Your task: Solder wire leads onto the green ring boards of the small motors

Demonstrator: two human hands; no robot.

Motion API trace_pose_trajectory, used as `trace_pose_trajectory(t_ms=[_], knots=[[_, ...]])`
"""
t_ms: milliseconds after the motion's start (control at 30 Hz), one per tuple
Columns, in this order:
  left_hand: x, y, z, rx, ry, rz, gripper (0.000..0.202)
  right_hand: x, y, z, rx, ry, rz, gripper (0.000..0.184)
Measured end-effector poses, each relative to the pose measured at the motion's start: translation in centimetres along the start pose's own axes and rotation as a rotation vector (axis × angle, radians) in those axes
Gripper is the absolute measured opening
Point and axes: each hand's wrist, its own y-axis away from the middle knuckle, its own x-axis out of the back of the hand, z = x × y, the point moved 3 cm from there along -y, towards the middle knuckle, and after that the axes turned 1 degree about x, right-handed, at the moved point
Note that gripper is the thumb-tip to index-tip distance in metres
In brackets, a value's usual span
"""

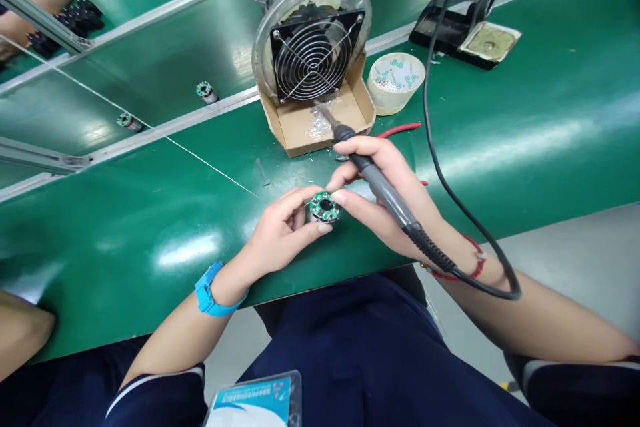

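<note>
My left hand [283,230] is closed around a small round motor part [325,208] topped by a green ring-shaped circuit board with a dark hole in its middle. In my right hand [387,193] lies a soldering iron [385,190], its tip pointing away from me toward the fan. The thumb and a finger of that same hand also touch the edge of the circuit board. A thin white strand of solder wire [200,155] comes in from the upper left and ends above the table, left of the motor part.
A round fume fan [313,60] stands behind a cardboard tray [300,140] with wire clippings. Right of it are a tape roll [395,83], red-handled pliers [400,129] and an iron stand [450,33]. Two similar motor parts [206,92] sit behind the rail. Other people's arms show at left.
</note>
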Motion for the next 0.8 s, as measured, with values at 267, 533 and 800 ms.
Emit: trace_pose_trajectory(t_ms=[267, 533, 800], knots=[[0.5, -0.5, 1.1, -0.343, -0.640, 0.279, 0.024, -1.9, 1.3, 1.2, -0.122, 0.136, 0.006, 0.041], [-0.3, -0.9, 0.6, -0.419, -0.814, 0.283, 0.026, -2.4, 1.7, 2.2, -0.195, 0.080, 0.172, 0.042], [18.4, -8.1, -6.9, 0.166, -0.529, 0.763, 0.041, -0.1, -0.5, 3.5, 0.225, 0.755, -0.081, 0.025]])
